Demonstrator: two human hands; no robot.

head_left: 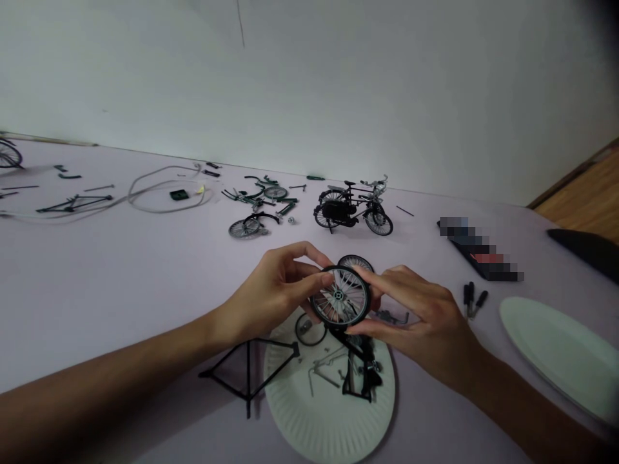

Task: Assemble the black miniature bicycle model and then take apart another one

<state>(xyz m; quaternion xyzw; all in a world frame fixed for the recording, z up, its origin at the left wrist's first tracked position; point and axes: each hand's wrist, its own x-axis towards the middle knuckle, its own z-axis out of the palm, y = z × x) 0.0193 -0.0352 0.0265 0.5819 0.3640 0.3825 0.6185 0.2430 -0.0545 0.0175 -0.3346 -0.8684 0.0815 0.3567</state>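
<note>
A small spoked toy bicycle wheel (340, 296) with a black tyre is held up between both hands. My left hand (290, 280) pinches its left edge between thumb and fingers. On the right edge, the thumb and fingers of my right hand (418, 306) grip the tyre. Below is a white paper plate (333, 422) with black and grey bicycle parts on it. A second wheel (356, 262) shows partly behind the held one. The black bicycle frame (248, 374) lies across the plate's left rim, partly on the table.
An assembled black model bicycle (351, 209) stands at the back. Loose bicycle parts (261, 206) and a pale cable (145, 193) lie to the left. At right are a phone (478, 248), small screwdrivers (471, 298) and another white plate (565, 354).
</note>
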